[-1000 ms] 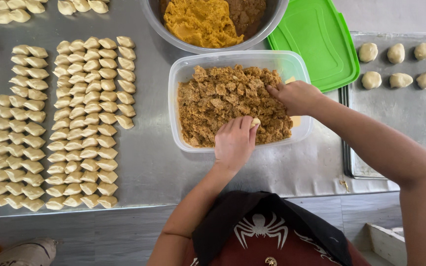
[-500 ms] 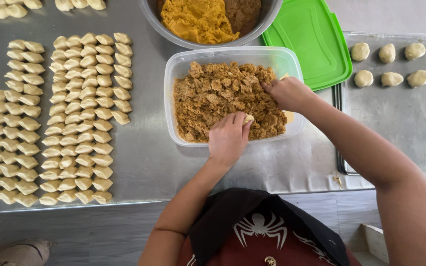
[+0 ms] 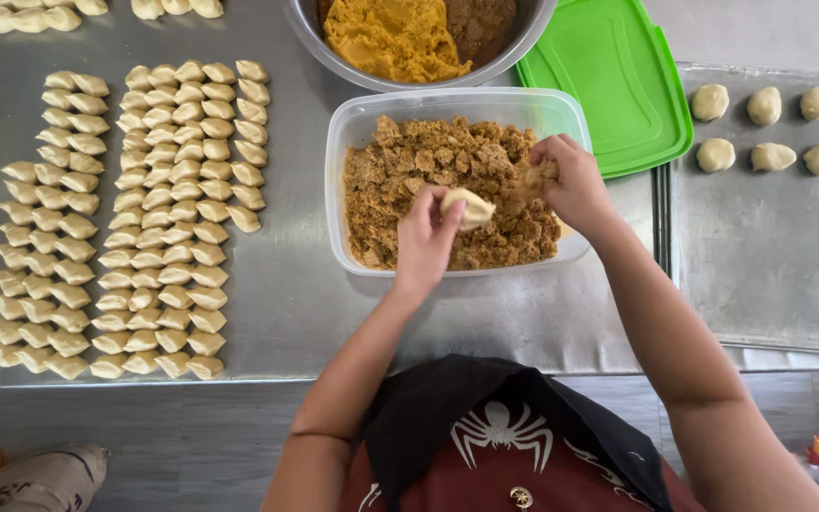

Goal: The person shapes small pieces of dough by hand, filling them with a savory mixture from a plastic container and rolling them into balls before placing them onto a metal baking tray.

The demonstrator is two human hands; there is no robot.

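Note:
My left hand point(image 3: 426, 242) holds a small pale piece of dough point(image 3: 471, 207) over the clear plastic tub point(image 3: 353, 123) of brown crumbly filling point(image 3: 409, 180). My right hand point(image 3: 573, 185) is just to the right of it, also over the tub, with a pinch of the brown filling between its fingertips. The two hands are a few centimetres apart above the filling.
Several rows of cut dough pieces point(image 3: 144, 218) lie on the steel table point(image 3: 296, 303) at the left. A metal bowl point(image 3: 307, 33) with orange and brown paste stands behind the tub. A green lid point(image 3: 609, 85) lies at the right, beside a tray point(image 3: 770, 246) with shaped dough balls point(image 3: 770, 128).
My left hand has lifted from the filling and now shows a dough piece in its fingers. My right hand has moved from the tub's right rim inward, with filling pinched in it.

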